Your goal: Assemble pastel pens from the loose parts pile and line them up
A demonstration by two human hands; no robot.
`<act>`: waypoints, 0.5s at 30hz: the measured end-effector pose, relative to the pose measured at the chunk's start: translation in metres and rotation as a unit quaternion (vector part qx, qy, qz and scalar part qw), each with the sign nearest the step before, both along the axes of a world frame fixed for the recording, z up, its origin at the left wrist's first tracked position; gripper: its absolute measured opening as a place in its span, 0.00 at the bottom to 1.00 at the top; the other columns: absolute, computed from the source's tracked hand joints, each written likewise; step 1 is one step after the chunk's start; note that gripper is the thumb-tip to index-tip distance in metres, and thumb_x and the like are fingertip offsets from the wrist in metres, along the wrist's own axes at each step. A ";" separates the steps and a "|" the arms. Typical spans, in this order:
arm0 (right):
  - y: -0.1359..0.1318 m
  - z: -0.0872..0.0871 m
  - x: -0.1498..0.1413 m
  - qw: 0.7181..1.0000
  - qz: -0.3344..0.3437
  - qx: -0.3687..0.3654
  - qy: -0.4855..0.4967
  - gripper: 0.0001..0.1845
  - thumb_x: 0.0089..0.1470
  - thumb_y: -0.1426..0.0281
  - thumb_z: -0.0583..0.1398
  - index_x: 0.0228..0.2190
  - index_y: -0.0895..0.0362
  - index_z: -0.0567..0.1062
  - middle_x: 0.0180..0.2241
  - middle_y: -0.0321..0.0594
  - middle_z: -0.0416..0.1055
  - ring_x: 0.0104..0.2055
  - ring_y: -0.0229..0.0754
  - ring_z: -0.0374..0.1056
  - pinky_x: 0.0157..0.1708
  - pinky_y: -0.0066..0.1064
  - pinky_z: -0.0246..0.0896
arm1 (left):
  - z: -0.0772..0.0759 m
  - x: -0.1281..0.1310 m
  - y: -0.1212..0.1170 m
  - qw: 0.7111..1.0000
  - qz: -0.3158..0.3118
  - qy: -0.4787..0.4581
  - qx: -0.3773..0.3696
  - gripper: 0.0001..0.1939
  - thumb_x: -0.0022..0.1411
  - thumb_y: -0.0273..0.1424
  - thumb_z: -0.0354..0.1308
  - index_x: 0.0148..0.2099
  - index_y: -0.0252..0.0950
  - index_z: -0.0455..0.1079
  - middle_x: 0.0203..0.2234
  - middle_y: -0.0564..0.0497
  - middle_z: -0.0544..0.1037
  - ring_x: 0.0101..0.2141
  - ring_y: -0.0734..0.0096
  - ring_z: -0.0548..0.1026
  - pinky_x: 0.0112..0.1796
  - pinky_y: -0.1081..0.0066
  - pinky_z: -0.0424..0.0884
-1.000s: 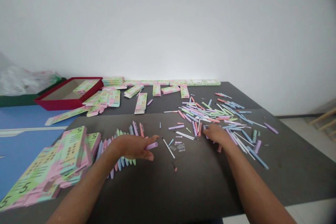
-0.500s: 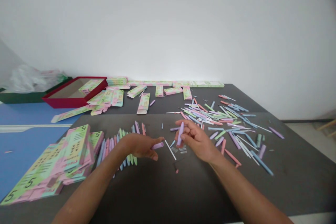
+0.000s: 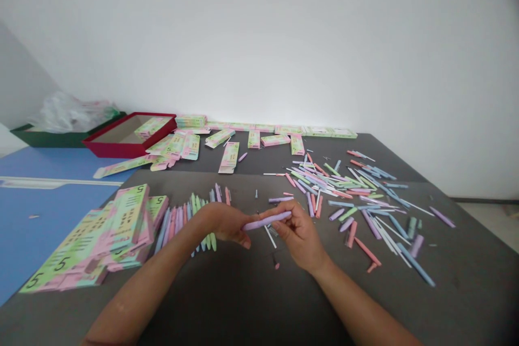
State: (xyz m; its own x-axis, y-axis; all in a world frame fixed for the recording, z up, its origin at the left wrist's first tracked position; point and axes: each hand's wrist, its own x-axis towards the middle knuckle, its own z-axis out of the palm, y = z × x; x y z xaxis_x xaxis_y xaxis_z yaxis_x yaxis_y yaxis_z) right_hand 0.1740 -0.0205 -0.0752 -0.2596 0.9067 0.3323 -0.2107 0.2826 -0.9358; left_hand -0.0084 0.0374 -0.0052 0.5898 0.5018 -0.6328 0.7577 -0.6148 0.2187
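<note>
A light purple pen (image 3: pixel 265 221) spans the gap between my hands, tilted slightly up to the right. My left hand (image 3: pixel 227 224) is closed on its left end, and my right hand (image 3: pixel 298 232) pinches the right end with thumb and fingers. The two purple parts line up end to end; whether they are fully joined I cannot tell. Beneath them lie a white refill (image 3: pixel 270 237) and small clear pieces partly hidden by my right hand. A row of pastel pens (image 3: pixel 178 219) lies behind my left forearm.
Loose pen parts and refills (image 3: pixel 324 181) are scattered across the right side of the dark table (image 3: pixel 243 303). Printed boxes (image 3: pixel 121 221) are stacked at left, with more boxes (image 3: pixel 229 157) along the back. A red tray (image 3: pixel 117 148) and a green tray (image 3: pixel 48 138) with plastic bags stand back left.
My right hand has brought its purple pen part leftward and turned it from upright to nearly level, against the purple part in my left hand. The camera view has shifted slightly left.
</note>
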 end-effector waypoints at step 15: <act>0.005 0.021 0.019 0.924 -0.097 0.157 -0.334 0.13 0.58 0.60 0.58 0.28 0.56 0.70 0.23 0.34 0.66 0.25 0.35 0.61 0.26 0.26 0.51 | 0.000 0.002 -0.001 0.999 -0.028 0.028 -0.007 0.30 0.59 0.41 0.58 0.62 0.42 0.58 0.41 0.43 0.80 0.39 0.53 0.77 0.35 0.66 0.69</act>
State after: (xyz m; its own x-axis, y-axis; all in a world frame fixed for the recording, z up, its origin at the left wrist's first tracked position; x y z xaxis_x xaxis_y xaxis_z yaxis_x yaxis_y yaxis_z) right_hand 0.1927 -0.0160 -0.0539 -0.3443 0.8442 0.4107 0.4684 0.5336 -0.7042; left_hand -0.0060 0.0360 -0.0051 0.5799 0.4592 -0.6729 0.7333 -0.6541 0.1856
